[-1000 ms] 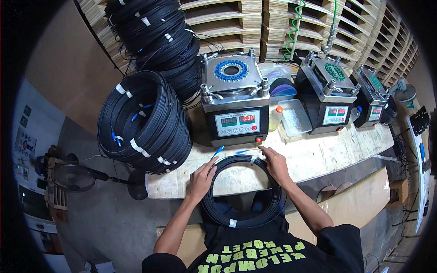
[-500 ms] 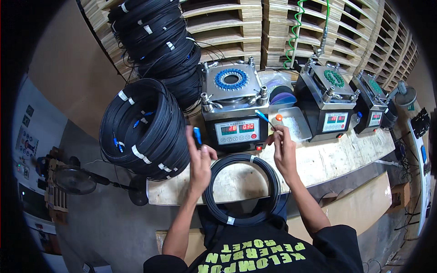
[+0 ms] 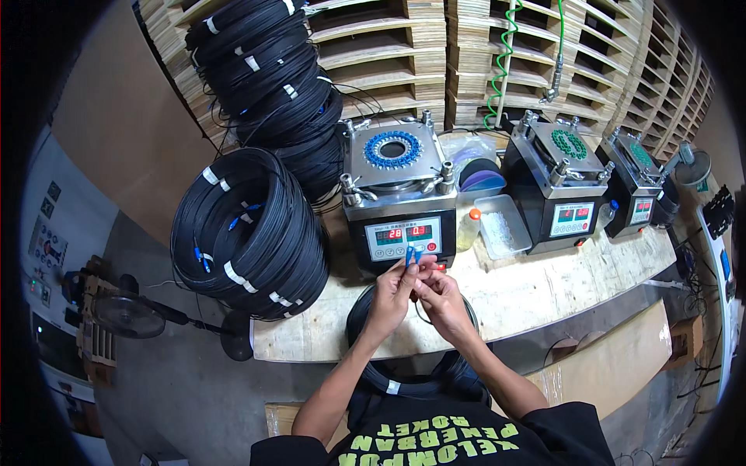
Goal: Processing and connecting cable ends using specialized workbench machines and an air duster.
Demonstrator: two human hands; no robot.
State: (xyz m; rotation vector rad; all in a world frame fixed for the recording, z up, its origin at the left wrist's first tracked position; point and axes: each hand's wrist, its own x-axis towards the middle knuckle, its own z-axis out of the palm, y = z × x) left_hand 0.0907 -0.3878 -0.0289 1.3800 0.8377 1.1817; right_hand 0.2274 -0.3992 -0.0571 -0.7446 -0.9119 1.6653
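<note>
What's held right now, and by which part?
Two blue cable connectors, side by side, pinched near their lower ends by the left hand and right hand; exact contact points are hidden.

Two blue connectors (image 3: 410, 255) stand side by side, tips up, pinched between the fingers of the left hand (image 3: 392, 301) and right hand (image 3: 441, 301); their lower ends are covered, and whether they touch cannot be determined. A round coil (image 3: 435, 381) of black cable lies flat below, across the near edge of the counter (image 3: 303, 335), partly hidden by both forearms. A white band wraps its near side.
</note>
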